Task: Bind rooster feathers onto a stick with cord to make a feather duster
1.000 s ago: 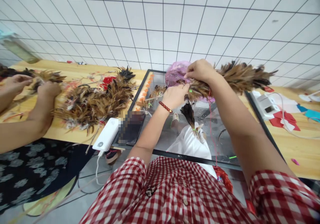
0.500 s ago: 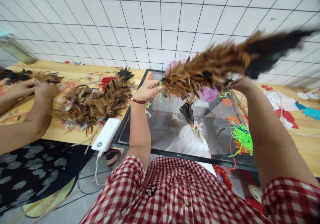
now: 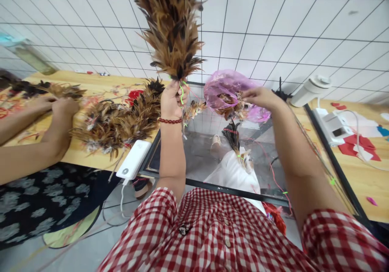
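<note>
In left hand (image 3: 172, 102), feather bundle (image 3: 173, 33).

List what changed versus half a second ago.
The feather bundle has swung from pointing rightward to upright, its base in the grip of the left hand and its top out of frame. The right hand has moved leftward to the pink bag; whether it touches is unclear. Unchanged: the small dark feather bunch, the white power bank and the feather heap.
</note>
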`<state>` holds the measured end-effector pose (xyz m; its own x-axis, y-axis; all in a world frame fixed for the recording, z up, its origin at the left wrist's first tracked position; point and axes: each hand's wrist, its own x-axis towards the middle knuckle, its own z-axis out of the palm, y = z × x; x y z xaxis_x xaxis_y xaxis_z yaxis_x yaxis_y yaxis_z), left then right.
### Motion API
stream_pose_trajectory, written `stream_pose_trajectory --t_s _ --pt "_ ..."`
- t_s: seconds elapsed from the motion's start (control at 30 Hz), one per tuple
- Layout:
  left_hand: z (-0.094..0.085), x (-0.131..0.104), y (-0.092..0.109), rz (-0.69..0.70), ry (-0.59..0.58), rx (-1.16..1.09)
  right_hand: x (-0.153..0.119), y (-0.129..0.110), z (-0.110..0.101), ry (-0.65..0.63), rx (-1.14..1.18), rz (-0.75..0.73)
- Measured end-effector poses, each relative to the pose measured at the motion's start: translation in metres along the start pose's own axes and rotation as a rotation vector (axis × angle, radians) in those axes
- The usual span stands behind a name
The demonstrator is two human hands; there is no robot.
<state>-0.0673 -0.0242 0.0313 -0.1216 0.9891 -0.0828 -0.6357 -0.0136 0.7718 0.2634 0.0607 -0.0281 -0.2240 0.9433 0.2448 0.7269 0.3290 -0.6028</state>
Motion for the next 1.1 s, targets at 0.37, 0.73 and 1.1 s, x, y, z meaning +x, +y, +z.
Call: stream_pose_trajectory --t_s 0.37,0.73,1.1 --pt "-0.007 0.015 -0.005 -0.017 -0.013 -0.064 0.010 -0.131 0.214 -0.390 -0.239 -0.298" --pt "0.012 0.011 -0.020 -0.155 -0.107 -0.175 -0.023 -0.107 0.203 -0.416 -0.353 -0.699" --pt "0.014 0.001 -0.046 -0.116 -0.150 -0.143 -0.079 -0.090 0.169 -0.444 -0.360 -0.488"
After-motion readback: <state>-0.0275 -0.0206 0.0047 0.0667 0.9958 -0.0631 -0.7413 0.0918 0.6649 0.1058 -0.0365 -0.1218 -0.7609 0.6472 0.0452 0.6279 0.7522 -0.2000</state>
